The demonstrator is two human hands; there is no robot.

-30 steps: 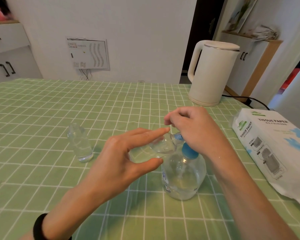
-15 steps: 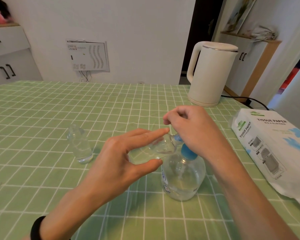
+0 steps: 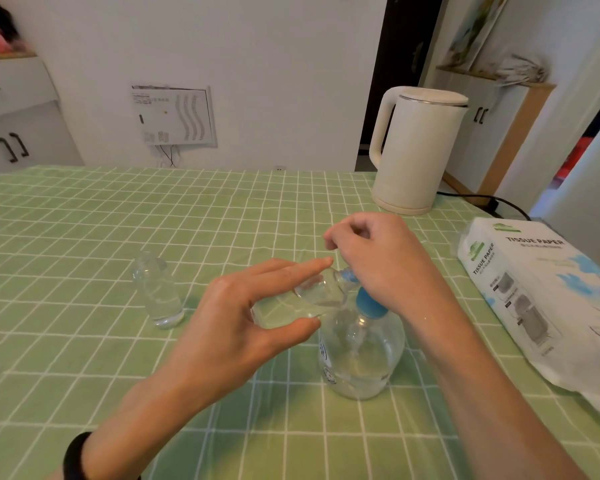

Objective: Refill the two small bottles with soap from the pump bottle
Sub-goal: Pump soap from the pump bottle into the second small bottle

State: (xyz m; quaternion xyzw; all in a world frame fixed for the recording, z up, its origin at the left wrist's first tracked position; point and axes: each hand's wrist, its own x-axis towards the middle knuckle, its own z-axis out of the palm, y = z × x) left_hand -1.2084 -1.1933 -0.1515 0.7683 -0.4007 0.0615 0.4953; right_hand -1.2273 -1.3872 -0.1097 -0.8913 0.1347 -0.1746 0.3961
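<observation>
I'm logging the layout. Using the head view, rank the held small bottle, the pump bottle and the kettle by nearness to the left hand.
1. Held small bottle, tilted in the grip of the left hand.
2. Pump bottle, just right of the thumb.
3. Kettle, far back on the right.

Open desk (image 3: 84, 237) under its green checked cloth lies in front of the clear round plastic pump bottle with a blue collar (image 3: 361, 355) and far off to its left. One small clear upright bottle (image 3: 158, 292) stands well apart on that left side. Over the pump bottle's top, the right hand (image 3: 378, 258) and the left hand (image 3: 236, 327), whose fingers (image 3: 302, 268) hold a tilted small clear bottle (image 3: 312, 296), block the way down. The white tissue paper pack (image 3: 534, 306) lies near on its right. The cream electric kettle (image 3: 416, 150) stands behind it, with a black cord (image 3: 482, 199) seemingly running off the desk.
</observation>
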